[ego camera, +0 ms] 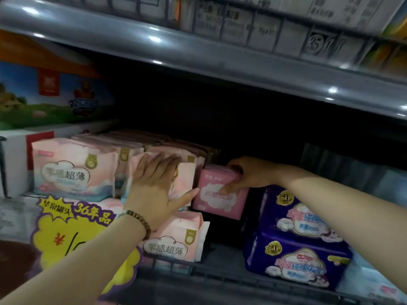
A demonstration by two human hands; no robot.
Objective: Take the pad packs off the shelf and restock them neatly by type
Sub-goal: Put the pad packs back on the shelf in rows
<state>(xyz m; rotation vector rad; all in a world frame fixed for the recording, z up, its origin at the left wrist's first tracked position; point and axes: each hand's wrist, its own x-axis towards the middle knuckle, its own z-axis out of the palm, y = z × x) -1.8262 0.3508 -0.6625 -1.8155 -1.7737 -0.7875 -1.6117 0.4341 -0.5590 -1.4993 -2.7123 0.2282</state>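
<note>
The dim shelf (220, 279) held soft packs. The right hand (248, 172) gripped a pink pack (220, 201) at its top corner, while the left hand (154, 183) pressed flat on pale packs (74, 168) beside it. The pack looked light and squashy, so a gentle hold seemed best.

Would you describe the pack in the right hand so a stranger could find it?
On the lower shelf, between the pale pink packs and the purple packs, stands one solid pink pack, gripped by the right hand. Only it is plain darker pink.
</note>
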